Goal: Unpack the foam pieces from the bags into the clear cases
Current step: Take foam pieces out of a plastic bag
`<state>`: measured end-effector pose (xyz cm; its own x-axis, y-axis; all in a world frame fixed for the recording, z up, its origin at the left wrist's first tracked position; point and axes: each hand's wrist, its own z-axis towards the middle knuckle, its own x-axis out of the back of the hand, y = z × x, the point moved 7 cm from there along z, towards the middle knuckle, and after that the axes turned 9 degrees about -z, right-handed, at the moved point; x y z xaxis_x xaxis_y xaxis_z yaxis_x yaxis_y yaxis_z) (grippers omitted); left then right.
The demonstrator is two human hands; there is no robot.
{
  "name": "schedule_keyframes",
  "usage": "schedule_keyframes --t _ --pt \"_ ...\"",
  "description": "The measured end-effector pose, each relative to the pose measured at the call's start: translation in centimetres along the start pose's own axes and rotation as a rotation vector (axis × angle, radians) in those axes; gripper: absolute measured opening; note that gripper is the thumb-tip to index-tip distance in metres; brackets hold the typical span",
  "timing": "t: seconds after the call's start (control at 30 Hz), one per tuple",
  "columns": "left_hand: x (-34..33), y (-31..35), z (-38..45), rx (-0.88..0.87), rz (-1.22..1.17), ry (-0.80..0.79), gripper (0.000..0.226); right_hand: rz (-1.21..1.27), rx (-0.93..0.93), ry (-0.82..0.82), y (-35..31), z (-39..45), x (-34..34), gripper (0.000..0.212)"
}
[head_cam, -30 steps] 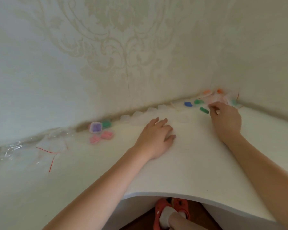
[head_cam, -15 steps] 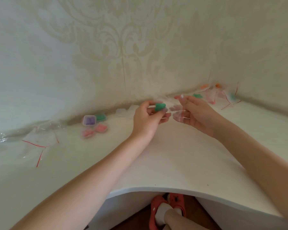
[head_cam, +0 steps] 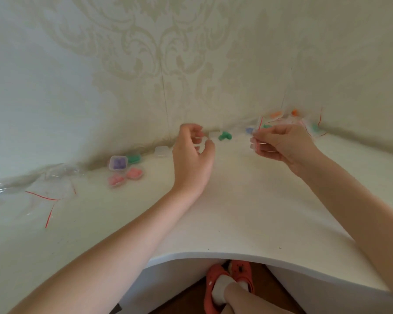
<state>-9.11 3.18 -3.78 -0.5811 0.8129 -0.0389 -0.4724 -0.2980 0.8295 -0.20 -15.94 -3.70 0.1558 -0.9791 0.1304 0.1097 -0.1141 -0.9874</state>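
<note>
My left hand (head_cam: 192,155) hovers over the white table (head_cam: 236,211) near the wall, fingers loosely curled, nothing plainly in them. Just right of its fingertips is a green foam piece (head_cam: 225,135), apart from the hand, beside a clear case (head_cam: 213,134). My right hand (head_cam: 284,143) pinches a small clear bag (head_cam: 254,145) at its fingertips. Another empty clear case (head_cam: 161,151) stands along the wall. To the left are filled cases: purple (head_cam: 118,163), green (head_cam: 133,158) and two pink (head_cam: 125,176).
Bags with orange, green and blue foam pieces (head_cam: 281,118) lie piled in the right corner. Empty clear bags with red strips (head_cam: 45,191) lie at the left. The table's curved front edge (head_cam: 213,256) is near me, with my feet in red slippers (head_cam: 229,282) below.
My left hand pinched the green piece half a second ago and has let it go; the piece is now past its fingertips. My right hand drew back rightward with the bag.
</note>
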Motion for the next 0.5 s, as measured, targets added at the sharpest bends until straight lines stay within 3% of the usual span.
schedule_keyframes --t 0.1,0.27,0.33,0.5 --pt "-0.8 2.1 -0.7 -0.149 -0.059 -0.076 0.016 -0.301 0.255 0.100 -2.5 -1.2 -0.6 0.012" --pt "-2.6 -0.2 -1.2 0.113 -0.204 -0.217 0.021 -0.693 0.495 0.064 -3.8 -3.3 -3.6 0.020" --pt "-2.3 -1.0 -0.9 0.172 -0.229 -0.187 0.019 -0.758 0.533 0.017 -3.9 -3.7 -4.3 0.028" --pt "-1.9 -1.9 -0.4 0.254 -0.277 -0.116 0.014 -0.786 0.568 -0.102 -3.8 -3.9 -5.2 0.015"
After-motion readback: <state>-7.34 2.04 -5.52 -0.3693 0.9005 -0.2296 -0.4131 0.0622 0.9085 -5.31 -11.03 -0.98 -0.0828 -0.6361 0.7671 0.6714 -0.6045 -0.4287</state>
